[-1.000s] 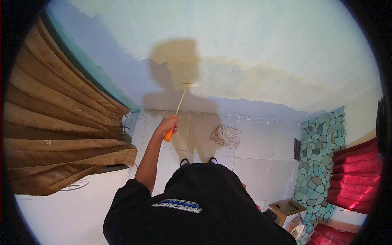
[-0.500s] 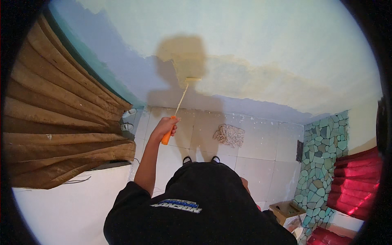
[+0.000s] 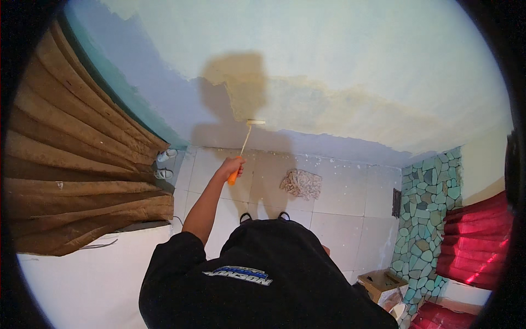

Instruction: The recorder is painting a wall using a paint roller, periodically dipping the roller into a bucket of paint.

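Note:
My left hand (image 3: pixel 232 166) is closed around the orange handle of a paint roller (image 3: pixel 256 122). The roller's narrow, pale yellow head lies against the wall (image 3: pixel 383 60), low down and near the edge of a yellowish painted area. Below and left of that area, a bluish-lilac band of wall shows. My shadow falls over the place where the roller is. Of my right arm only a sliver shows beside the black shirt, and my right hand is out of sight.
A crumpled patterned cloth (image 3: pixel 301 183) lies on the paint-spotted tile floor (image 3: pixel 339 203) before my feet. Brown curtains (image 3: pixel 93 164) hang at left, with white footwear (image 3: pixel 163 174) beside them. At right are a stone-patterned wall (image 3: pixel 424 219), red curtains (image 3: pixel 474 238) and a cardboard box (image 3: pixel 383 285).
The roller head has come down the wall, nearer the floor. My left hand has shifted slightly right, still holding the handle, and the view has moved a little.

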`<state>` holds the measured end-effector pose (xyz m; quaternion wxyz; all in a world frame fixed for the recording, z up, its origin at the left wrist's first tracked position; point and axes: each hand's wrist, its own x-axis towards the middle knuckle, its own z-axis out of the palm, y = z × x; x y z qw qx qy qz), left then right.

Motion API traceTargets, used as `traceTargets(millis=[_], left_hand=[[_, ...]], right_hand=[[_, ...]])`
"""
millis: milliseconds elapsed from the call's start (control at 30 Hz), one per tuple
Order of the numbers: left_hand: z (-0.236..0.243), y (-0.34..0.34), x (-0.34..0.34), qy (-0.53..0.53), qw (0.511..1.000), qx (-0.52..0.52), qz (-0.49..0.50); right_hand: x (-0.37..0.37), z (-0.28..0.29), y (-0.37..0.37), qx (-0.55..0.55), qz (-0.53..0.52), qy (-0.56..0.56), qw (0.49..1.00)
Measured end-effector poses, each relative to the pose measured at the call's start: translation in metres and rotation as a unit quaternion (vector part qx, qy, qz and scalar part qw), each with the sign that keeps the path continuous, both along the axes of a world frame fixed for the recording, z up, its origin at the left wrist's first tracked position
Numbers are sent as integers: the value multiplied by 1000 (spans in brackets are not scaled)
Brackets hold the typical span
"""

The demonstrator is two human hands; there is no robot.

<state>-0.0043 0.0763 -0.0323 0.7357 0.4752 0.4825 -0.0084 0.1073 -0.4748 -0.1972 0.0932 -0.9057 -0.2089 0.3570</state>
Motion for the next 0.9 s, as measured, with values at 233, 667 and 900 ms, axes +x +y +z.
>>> traceTargets(millis=[233,667,900], left_hand=[[-8,-5,11,5,1000,12,7],[-40,-3,23,29,999,9,31],[5,-19,-12,-4,995,11,102]], right_hand=[[10,8,12,38,90,-27,995],[9,2,8,62,56,-7,996],[-9,27,17,50,-94,130,986]])
